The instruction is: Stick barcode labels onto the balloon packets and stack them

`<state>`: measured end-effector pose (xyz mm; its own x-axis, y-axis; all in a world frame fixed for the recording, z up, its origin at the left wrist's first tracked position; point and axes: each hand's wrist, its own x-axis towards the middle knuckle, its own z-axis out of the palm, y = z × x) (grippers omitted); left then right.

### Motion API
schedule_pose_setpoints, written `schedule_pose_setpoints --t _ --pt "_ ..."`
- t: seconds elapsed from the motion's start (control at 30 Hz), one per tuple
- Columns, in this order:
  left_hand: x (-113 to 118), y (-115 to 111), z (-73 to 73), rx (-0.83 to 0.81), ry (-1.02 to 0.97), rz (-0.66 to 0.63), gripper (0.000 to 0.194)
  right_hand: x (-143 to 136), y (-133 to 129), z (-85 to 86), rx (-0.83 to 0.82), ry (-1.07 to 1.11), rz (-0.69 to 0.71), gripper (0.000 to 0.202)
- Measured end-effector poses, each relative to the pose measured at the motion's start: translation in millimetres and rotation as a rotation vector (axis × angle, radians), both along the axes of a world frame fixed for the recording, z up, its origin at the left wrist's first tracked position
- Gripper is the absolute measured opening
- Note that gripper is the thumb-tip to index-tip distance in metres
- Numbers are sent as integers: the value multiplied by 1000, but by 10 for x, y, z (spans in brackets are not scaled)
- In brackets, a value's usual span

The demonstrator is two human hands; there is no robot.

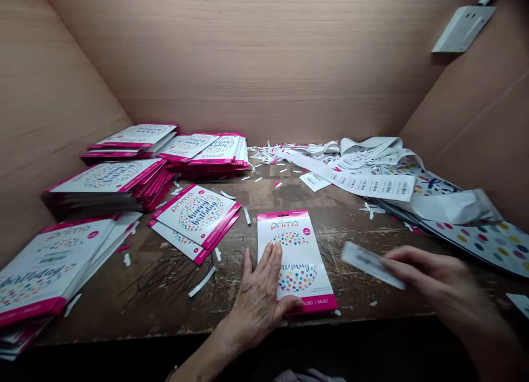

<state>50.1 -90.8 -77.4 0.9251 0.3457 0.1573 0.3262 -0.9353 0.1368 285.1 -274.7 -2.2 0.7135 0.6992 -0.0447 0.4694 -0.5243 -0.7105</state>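
My left hand [261, 291] lies on a pink and white balloon packet [297, 285] at the table's front edge, fingers stretched out and the thumb on its lower border. The packet reads "prima", and a plain white band crosses the middle of its dotted print, covering part of the lettering. To the right, apart from the packet, my right hand [430, 274] pinches a small white label [370, 263] between thumb and fingers. Motion blurs this hand and the label, and a greyish mark on it is unreadable.
Stacks of the same packets [111, 178] stand along the left side. Two loose packets [196, 219] overlap left of centre. Barcode label strips [372, 184] lie at the right over a dotted bag [467, 238]. Paper scraps [268, 153] litter the table, and wooden panels [256, 57] enclose it.
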Motion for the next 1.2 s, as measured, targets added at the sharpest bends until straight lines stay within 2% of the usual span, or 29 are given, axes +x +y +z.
schedule_pose_setpoints --t 0.07,0.13,0.2,0.3,0.4,0.53,0.63,0.77,0.83,0.93,1.03,1.1,1.13,1.2 --pt "-4 -7 0 -32 -7 3 93 -194 486 54 -15 219 265 27" --pt "-7 -14 5 -56 -21 0 92 -319 843 2 -32 322 405 25" --pt "-10 -20 13 -83 -29 -2 91 -365 1057 -124 -50 341 483 23" --pt "-13 -25 29 -129 -27 -5 90 -347 1195 -311 -81 250 532 22" --pt "-17 -23 48 -149 -12 -4 86 -345 1243 -366 -149 89 544 20" --pt "-18 -20 82 -133 45 -19 74 -452 1263 -298 -265 -132 515 18" --pt "-9 -33 102 -131 39 -20 72 -569 1234 -272 -313 -291 462 19" --pt "10 -60 85 -132 13 3 70 -666 1149 -334 -317 -472 399 18" --pt "16 -57 61 -135 15 -1 69 -643 1114 -393 -281 -550 299 31" --pt "6 -20 61 -152 23 -34 78 -525 1087 -481 -242 -467 188 61" --pt "-68 -20 137 -155 16 -91 102 -426 1058 -548 -245 -269 230 58" --pt "-154 -106 178 -97 5 -119 108 -424 1026 -599 -216 -190 260 57" --pt "-198 -178 171 -29 4 -116 103 -440 1011 -633 -192 -152 284 57" --pt "-267 -338 84 194 20 -63 77 -493 990 -724 -182 -84 311 58"
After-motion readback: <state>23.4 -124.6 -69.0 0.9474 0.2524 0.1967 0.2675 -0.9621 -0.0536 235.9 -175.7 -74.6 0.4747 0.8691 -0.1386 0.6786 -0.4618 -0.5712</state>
